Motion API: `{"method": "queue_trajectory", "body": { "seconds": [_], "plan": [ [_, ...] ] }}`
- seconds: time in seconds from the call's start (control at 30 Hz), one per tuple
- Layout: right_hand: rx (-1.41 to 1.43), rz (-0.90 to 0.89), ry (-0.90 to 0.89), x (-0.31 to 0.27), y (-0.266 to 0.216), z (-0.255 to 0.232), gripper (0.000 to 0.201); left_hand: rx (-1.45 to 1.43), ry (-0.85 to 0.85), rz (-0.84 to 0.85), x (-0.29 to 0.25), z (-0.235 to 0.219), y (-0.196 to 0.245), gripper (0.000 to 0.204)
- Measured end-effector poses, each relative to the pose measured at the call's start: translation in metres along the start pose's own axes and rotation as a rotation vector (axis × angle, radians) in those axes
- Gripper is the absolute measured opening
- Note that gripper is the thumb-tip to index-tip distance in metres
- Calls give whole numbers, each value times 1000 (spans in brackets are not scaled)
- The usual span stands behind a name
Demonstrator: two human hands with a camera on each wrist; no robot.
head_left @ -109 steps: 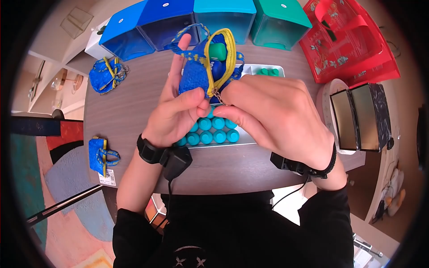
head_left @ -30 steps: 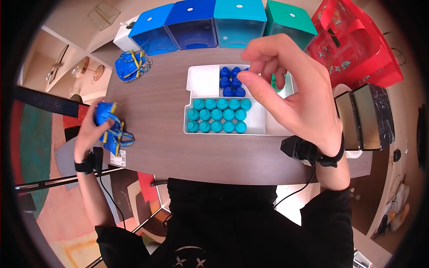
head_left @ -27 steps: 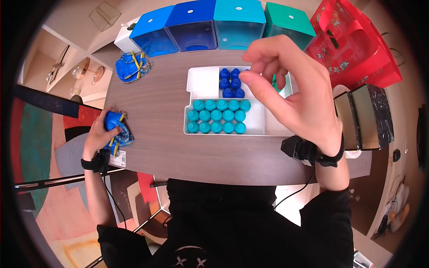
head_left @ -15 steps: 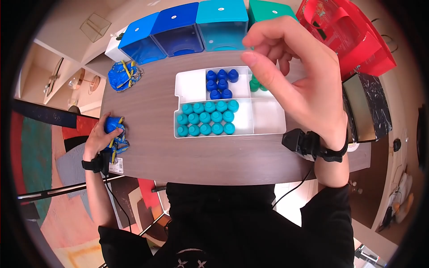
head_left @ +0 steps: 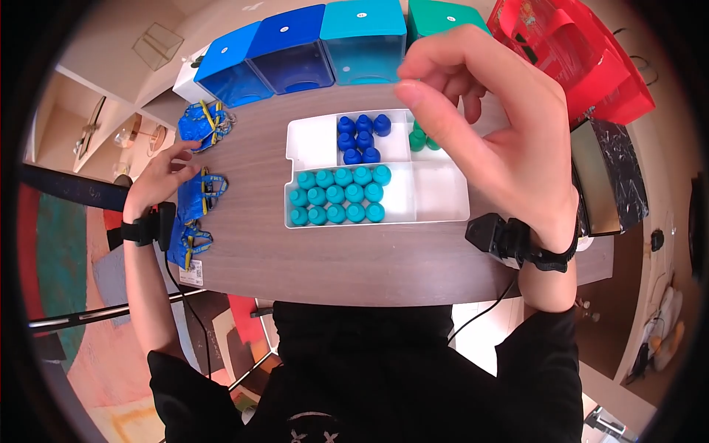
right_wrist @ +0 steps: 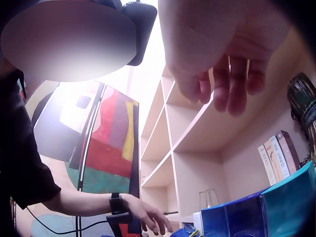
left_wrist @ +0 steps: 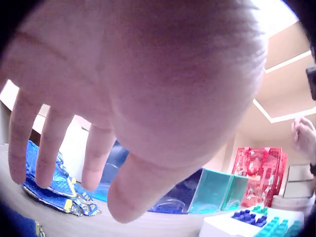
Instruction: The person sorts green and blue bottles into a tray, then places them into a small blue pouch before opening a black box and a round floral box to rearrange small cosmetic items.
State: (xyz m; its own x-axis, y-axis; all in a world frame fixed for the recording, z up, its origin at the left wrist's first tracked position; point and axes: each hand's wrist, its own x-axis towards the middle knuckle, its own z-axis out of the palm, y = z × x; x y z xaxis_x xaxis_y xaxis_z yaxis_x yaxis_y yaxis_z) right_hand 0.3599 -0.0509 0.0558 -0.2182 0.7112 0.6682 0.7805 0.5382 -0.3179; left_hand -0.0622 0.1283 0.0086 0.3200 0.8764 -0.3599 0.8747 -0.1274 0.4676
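My left hand (head_left: 164, 179) is over the table's left side, fingers straight and holding nothing. Its fingertips are right at the edge of the far small blue pouch (head_left: 196, 124), which has yellow trim and patterned straps. In the left wrist view the fingers overlap this pouch (left_wrist: 52, 185). A second blue pouch (head_left: 190, 201) lies just below the hand, partly overlapping a third pouch (head_left: 179, 242) at the near left. High over the right side, my right hand (head_left: 495, 122) hangs with loosely bent fingers and nothing in them; it hides part of the tray behind it.
A white compartment tray (head_left: 314, 140) holds teal bottles (head_left: 335, 194), dark blue bottles (head_left: 362, 140) and green bottles (head_left: 418, 139). Several coloured bins (head_left: 292, 63) line the back. A red bag (head_left: 569, 66) and a black marbled box (head_left: 617, 177) stand at the right.
Both hands earlier held an unzipped pouch with a green bottle inside. My left hand laid a pouch on the left, released it and moved towards the far pouch. My right hand rose, holding nothing.
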Motion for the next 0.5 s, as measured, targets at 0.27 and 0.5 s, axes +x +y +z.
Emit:
{"method": "queue_trajectory", "body": {
  "seconds": [0.27,0.5],
  "plan": [
    [230,-117,125,-2,8,5,6,484,66,-95,5,38,-14,77],
    [188,-120,132,-2,9,8,5,309,45,227,2,17,-49,63]
  ]
}}
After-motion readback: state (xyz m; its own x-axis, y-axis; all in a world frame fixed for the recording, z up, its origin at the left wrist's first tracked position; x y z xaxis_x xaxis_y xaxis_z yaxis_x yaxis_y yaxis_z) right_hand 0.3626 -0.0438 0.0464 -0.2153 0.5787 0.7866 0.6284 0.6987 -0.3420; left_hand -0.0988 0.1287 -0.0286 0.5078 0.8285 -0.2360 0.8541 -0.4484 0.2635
